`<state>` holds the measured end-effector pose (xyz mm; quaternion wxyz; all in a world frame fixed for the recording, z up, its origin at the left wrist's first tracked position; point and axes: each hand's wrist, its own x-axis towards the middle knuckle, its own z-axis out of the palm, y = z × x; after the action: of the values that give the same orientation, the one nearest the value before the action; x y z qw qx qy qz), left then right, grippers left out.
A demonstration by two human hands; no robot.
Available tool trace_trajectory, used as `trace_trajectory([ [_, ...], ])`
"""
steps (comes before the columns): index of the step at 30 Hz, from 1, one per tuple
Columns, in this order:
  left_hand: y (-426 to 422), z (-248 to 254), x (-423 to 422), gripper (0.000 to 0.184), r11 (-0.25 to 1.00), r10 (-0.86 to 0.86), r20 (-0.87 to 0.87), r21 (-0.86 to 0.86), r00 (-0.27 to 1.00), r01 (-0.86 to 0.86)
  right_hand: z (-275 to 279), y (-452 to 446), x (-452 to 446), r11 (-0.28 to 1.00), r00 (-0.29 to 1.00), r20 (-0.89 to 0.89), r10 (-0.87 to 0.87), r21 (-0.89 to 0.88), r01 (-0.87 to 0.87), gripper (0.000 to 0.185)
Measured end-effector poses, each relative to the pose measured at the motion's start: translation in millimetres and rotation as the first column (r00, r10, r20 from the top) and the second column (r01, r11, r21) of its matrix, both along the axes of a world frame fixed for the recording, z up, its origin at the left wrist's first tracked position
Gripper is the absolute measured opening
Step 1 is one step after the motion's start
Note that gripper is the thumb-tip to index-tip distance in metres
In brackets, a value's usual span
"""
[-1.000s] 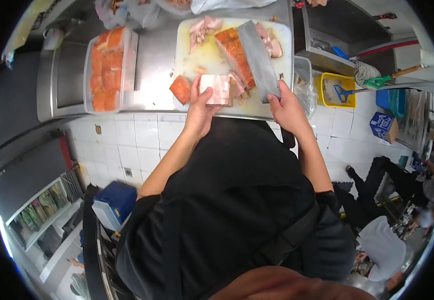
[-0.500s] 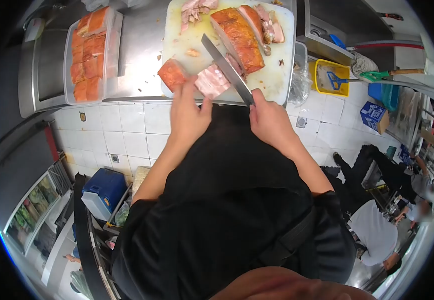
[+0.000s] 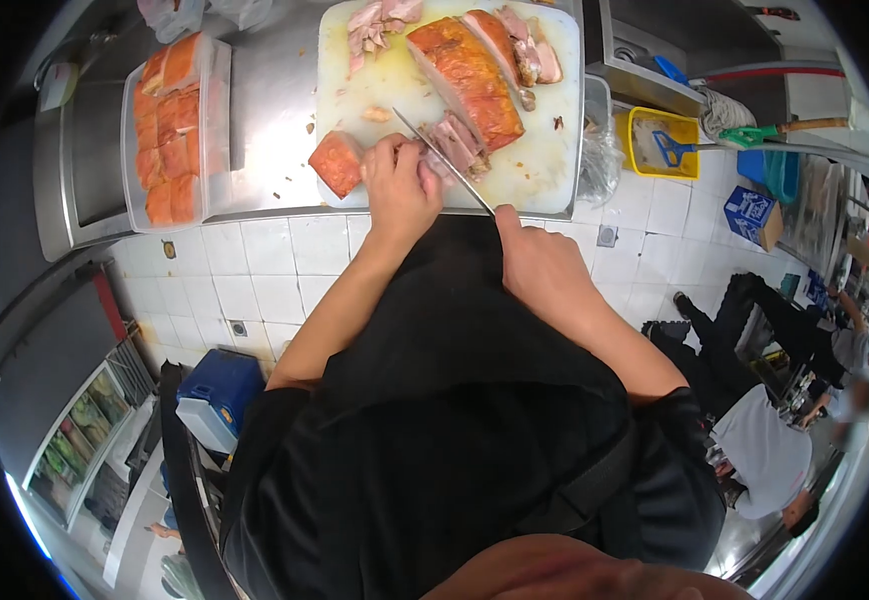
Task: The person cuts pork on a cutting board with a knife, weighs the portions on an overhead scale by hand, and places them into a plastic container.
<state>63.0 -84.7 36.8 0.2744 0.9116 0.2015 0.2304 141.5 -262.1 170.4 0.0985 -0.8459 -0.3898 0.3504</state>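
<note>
My right hand point(image 3: 547, 258) grips the handle of a long knife point(image 3: 447, 161), its blade slanting up and left across the white cutting board point(image 3: 537, 165). Under the curled fingers of my left hand point(image 3: 402, 192) a piece of pork point(image 3: 437, 172) is held against the blade, mostly hidden. Cut pork slices point(image 3: 459, 143) lie on the blade's far side. A small browned pork block point(image 3: 336, 164) sits left of my left hand. Beyond the blade rests a large slab of roast pork point(image 3: 470, 85), with chopped meat point(image 3: 520, 45) beside it and pale scraps point(image 3: 367, 32) at the upper left.
A clear plastic tub point(image 3: 217, 150) of browned pork blocks stands left on the steel counter point(image 3: 270, 110). At right are a plastic bag point(image 3: 600, 165), a yellow bucket point(image 3: 690, 165) and a blue carton point(image 3: 750, 216). Other people, one in a grey shirt point(image 3: 765, 440), are at lower right.
My left hand has moved right and closed over the pale pork piece. The knife has turned more edge-on and now lies against that piece. The view has shifted slightly.
</note>
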Motion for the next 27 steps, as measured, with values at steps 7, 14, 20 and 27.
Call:
trace_trajectory([
  [7, 0.9, -5.7, 0.2, 0.026, 1.000, 0.006, 0.001, 0.002, 1.000, -0.006, -40.0, 26.9, 4.9, 0.974, 0.999, 0.050, -0.022, 0.225, 0.010, 0.020],
  [14, 0.3, -4.2, 1.3, 0.026, 1.000, -0.006, -0.006, -0.011, 1.000, 0.005, -13.5, 10.9, -2.2, 0.994, 0.999, -0.039, 0.025, -0.110, -0.029, 0.020],
  [20, 1.6, -9.0, 2.7, 0.026, 1.000, -0.004, 0.018, -0.024, 1.000, 0.005, -109.2, 52.2, 14.5, 0.975, 0.997, 0.014, -0.078, 0.207, 0.074, 0.025],
  [27, -0.2, -8.8, 0.4, 0.027, 0.999, 0.031, 0.038, -0.030, 0.999, -0.029, -43.2, 20.0, 15.9, 0.990, 0.997, -0.002, -0.076, 0.115, 0.076, 0.030],
])
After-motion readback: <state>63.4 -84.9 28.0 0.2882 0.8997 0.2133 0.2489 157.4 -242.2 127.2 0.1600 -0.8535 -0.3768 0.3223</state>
